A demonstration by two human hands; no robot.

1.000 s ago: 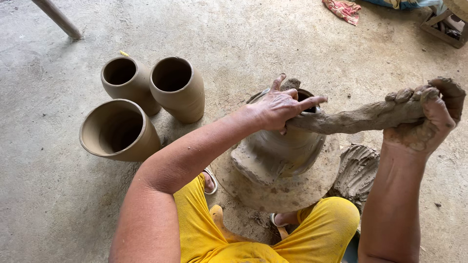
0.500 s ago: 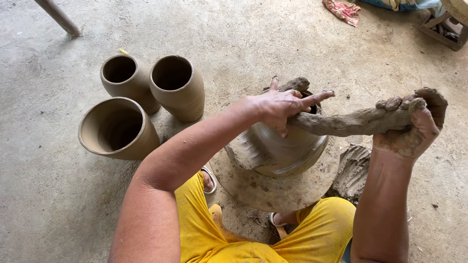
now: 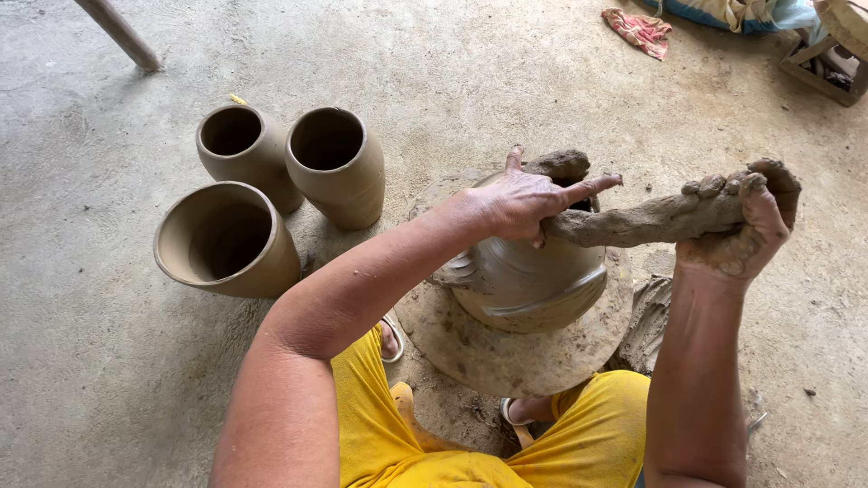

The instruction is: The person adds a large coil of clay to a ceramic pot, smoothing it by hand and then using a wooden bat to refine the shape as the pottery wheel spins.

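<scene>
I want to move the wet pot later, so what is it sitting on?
The wet pot stands on a round clay-smeared disc on the floor. What lies under the disc is hidden by it.

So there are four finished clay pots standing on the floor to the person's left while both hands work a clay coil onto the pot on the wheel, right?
Not quite: the head view shows three finished pots, not four. The left hand and right hand do work the clay coil onto the pot on the wheel.

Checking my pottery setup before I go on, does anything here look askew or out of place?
One finished clay pot, nearest the left arm, leans tilted with its mouth angled sideways, while the two pots behind it stand upright. A red rag lies crumpled on the floor.
</scene>
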